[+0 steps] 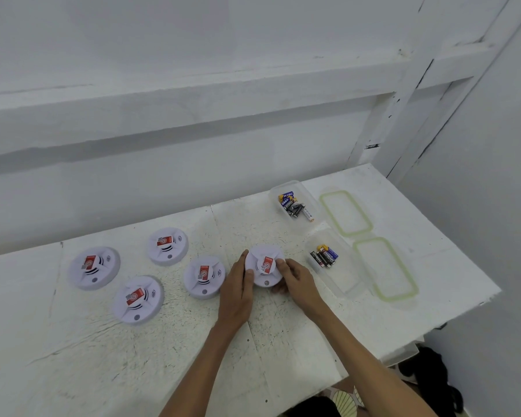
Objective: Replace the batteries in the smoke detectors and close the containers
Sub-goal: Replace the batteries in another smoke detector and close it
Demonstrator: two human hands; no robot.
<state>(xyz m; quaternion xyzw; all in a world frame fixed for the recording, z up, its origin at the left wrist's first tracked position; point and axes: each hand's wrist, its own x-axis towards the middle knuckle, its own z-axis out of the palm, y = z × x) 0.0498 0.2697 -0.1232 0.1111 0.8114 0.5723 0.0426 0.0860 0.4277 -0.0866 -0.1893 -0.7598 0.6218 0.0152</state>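
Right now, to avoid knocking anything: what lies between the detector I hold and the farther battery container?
Nothing: the head view shows bare table between the held detector and that farther container.

Left hand (237, 285), right hand (297, 278), close together

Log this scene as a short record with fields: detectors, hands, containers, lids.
detectors: five on the table
in hand: rightmost detector, gripped by left hand and right hand
other detectors: lying free
containers: far container and near container, both open, batteries inside
lids: off, right of the containers
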